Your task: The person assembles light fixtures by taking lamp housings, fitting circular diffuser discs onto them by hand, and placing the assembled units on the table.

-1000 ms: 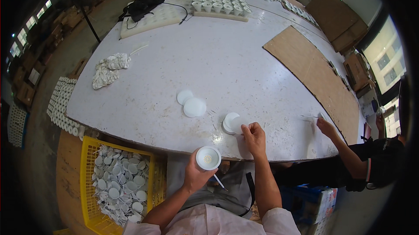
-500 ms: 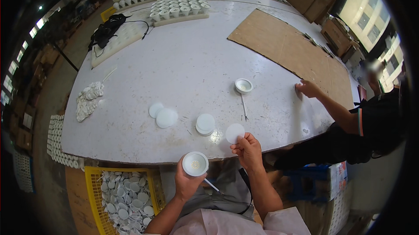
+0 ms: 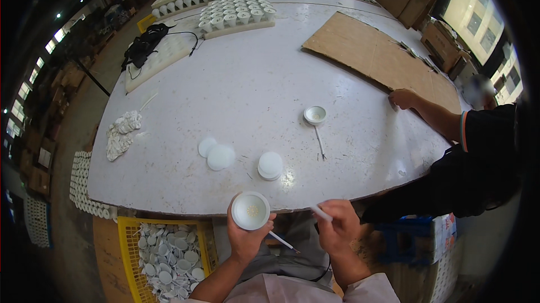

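My left hand (image 3: pixel 243 242) is wrapped round a white lamp housing (image 3: pixel 251 211) at the table's near edge. Its round mouth faces up, small yellowish LEDs show on its floor, and a white cable (image 3: pixel 281 240) sticks out to the right. Between the fingers of my right hand (image 3: pixel 341 227) is a thin white disc (image 3: pixel 322 213), seen nearly edge-on and apart from the housing. Just beyond my hands lie a stack of white discs (image 3: pixel 270 166) and a few loose discs (image 3: pixel 221 157). Farther off stands a second lamp housing (image 3: pixel 315 114) with its cable toward me.
A yellow basket (image 3: pixel 125 247) of small white lamps stands below the table edge at left. A co-worker's hand (image 3: pixel 403 99) touches a cardboard sheet (image 3: pixel 360 44) at right. Trays of white lamp cups (image 3: pixel 242 13), a black cable bundle (image 3: pixel 145 44) and a crumpled cloth (image 3: pixel 122 134) lie beyond.
My right hand has moved down and slightly right, and its disc has turned from face-on to nearly edge-on. The co-worker's hand has shifted onto the cardboard sheet's edge. The view has shifted slightly.
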Action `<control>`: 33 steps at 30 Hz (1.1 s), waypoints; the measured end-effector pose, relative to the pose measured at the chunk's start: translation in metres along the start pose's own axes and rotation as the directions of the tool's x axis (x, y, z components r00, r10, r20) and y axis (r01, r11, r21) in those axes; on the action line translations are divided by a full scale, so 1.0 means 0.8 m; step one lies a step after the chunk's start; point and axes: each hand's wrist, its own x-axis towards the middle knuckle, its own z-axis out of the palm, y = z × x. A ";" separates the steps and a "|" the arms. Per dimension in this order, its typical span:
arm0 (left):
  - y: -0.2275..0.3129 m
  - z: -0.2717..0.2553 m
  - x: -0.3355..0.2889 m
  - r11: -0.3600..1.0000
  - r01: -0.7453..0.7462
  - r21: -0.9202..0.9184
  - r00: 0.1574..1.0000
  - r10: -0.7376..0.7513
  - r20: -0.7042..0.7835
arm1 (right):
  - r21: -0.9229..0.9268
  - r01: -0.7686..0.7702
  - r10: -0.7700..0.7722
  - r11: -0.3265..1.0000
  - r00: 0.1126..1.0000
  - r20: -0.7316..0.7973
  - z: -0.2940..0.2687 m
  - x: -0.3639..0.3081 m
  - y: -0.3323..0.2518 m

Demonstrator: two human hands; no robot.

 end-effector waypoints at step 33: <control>-0.032 -0.031 0.026 0.982 -0.041 0.186 0.997 0.054 -0.063 | 0.572 -0.819 0.780 0.057 0.394 0.486 0.043 -0.060 0.056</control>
